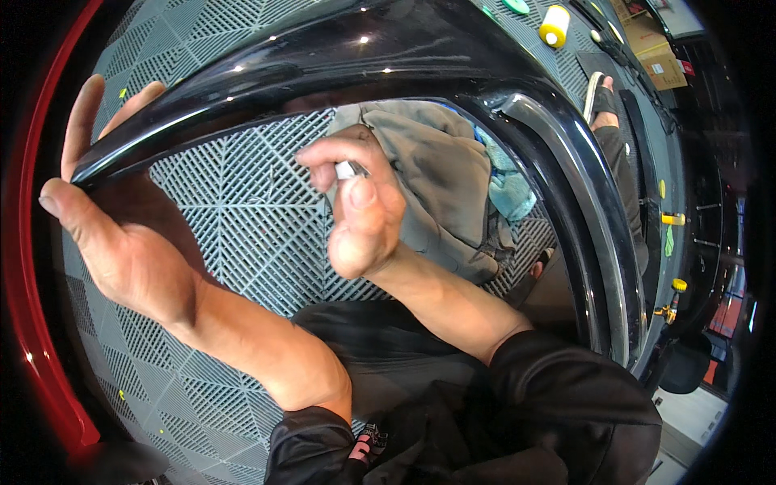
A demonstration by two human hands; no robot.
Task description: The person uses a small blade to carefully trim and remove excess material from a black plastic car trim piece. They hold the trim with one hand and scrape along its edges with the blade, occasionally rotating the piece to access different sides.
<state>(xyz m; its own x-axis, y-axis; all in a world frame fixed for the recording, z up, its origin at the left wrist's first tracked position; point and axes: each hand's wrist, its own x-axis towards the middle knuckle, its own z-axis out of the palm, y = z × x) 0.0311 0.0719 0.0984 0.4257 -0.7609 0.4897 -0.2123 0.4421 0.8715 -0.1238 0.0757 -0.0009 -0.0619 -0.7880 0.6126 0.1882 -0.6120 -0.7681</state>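
A glossy black curved car fender (323, 61) arches across the view in front of me and down the right side. At its narrow left end, my left hand (133, 250) holds the edge between the thumb and the outstretched fingers, some of them partly behind the panel. My right hand (364, 210) is inside the arch, with fingers curled and the thumb pressed towards the index finger. Pinched there is a small white-and-silver piece (349, 170), too small to identify. It is apart from the fender.
A grey-brown cloth (428, 178) and a teal towel (511, 190) lie on the grey slatted floor tiles (242, 218). Beyond the fender are a yellow bottle (554, 27), a sandalled foot (602, 101) and cardboard boxes (659, 61). A red panel (32, 356) borders the left. Yellow-topped tools (677, 285) lie right.
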